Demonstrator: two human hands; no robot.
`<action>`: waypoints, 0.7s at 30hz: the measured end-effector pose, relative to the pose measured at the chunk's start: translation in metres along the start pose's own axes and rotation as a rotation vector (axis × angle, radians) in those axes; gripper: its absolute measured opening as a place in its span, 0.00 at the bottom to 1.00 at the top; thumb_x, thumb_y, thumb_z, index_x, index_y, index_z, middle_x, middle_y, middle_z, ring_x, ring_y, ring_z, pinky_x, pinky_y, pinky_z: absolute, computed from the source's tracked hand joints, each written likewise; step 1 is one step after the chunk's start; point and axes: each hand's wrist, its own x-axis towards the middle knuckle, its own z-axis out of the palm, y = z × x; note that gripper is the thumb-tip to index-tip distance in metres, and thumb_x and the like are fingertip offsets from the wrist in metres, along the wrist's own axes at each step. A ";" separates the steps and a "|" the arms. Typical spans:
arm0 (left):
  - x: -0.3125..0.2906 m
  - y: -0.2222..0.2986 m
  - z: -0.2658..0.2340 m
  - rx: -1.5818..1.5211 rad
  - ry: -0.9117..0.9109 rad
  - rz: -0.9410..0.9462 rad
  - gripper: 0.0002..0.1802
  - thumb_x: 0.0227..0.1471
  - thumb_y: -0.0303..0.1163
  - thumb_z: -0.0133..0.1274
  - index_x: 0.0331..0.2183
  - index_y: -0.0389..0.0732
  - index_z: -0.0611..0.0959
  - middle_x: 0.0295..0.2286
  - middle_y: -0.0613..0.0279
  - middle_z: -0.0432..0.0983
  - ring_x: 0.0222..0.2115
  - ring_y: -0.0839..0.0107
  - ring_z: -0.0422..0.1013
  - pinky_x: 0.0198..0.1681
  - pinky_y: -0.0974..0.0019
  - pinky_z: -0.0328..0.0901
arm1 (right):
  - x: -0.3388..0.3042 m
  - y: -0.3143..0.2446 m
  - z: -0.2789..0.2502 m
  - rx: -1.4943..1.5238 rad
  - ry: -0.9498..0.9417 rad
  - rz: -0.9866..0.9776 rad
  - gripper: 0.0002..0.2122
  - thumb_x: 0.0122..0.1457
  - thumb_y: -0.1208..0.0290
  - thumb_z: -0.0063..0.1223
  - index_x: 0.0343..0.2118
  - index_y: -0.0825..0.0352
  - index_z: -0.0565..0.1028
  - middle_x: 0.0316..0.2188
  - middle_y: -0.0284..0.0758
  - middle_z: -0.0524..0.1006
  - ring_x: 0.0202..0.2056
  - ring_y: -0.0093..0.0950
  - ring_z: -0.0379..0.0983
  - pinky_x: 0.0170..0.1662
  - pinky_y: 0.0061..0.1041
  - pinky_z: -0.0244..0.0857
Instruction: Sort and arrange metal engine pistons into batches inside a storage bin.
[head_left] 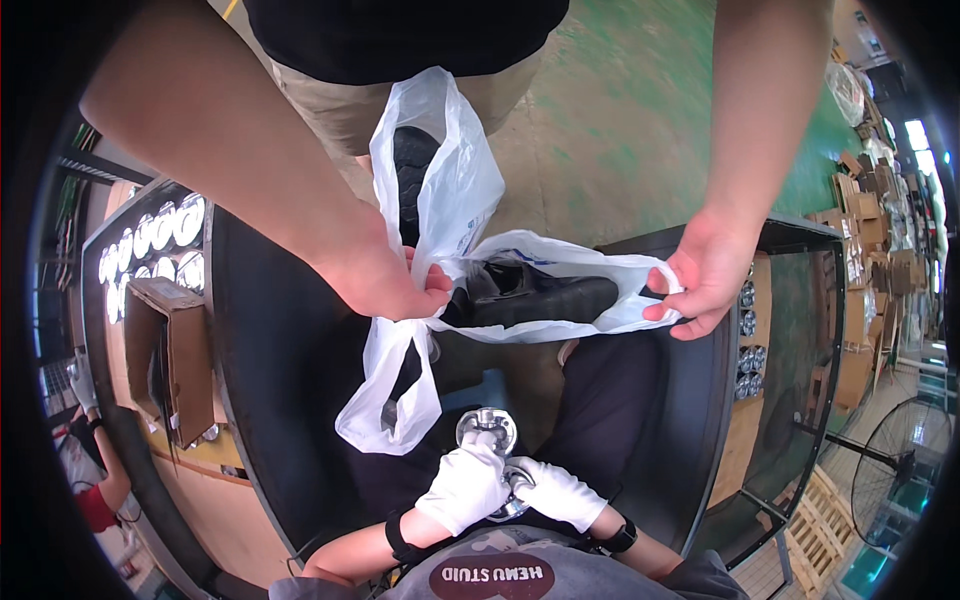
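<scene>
In the near centre, a shiny silver metal part (503, 428), round and flanged at its far end, sits between the white-gloved left hand (466, 487) and right hand (560, 494), each grip clamped on it.

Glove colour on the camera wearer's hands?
White, on both left hand and right hand; best seen in the head view.

The left hand (465, 488) partly covers the upper metal part (489, 419), the right hand (560, 493) the lower metal part (512, 508). A white bag (535, 245) partly hides black contents (555, 300); the co-worker's torso (410, 35) is cut off above.
</scene>
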 end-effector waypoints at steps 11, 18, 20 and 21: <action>0.003 0.019 -0.002 -0.067 -0.108 0.067 0.19 0.46 0.43 0.60 0.32 0.36 0.82 0.29 0.45 0.78 0.26 0.47 0.77 0.32 0.51 0.74 | -0.019 0.017 0.003 0.033 0.181 -0.020 0.17 0.65 0.57 0.40 0.49 0.62 0.71 0.35 0.50 0.79 0.37 0.51 0.76 0.42 0.49 0.68; -0.007 0.053 -0.057 -0.354 -0.258 0.119 0.18 0.55 0.42 0.58 0.36 0.36 0.86 0.33 0.50 0.83 0.40 0.50 0.76 0.45 0.58 0.69 | -0.115 0.066 -0.038 0.650 0.289 -0.233 0.17 0.61 0.63 0.47 0.51 0.60 0.73 0.22 0.28 0.75 0.16 0.16 0.67 0.19 0.18 0.62; -0.011 0.061 -0.065 -0.310 -0.310 0.095 0.19 0.56 0.38 0.59 0.40 0.30 0.82 0.32 0.52 0.84 0.35 0.63 0.80 0.42 0.66 0.71 | -0.160 0.088 -0.047 0.897 0.309 -0.307 0.17 0.61 0.63 0.49 0.51 0.63 0.73 0.27 0.28 0.76 0.17 0.12 0.66 0.17 0.12 0.60; -0.015 0.063 -0.066 -0.364 -0.343 0.069 0.20 0.56 0.37 0.59 0.41 0.28 0.80 0.31 0.53 0.84 0.34 0.68 0.81 0.41 0.69 0.71 | -0.178 0.103 -0.046 0.999 0.327 -0.395 0.17 0.61 0.63 0.50 0.51 0.62 0.73 0.32 0.30 0.76 0.17 0.11 0.66 0.16 0.11 0.59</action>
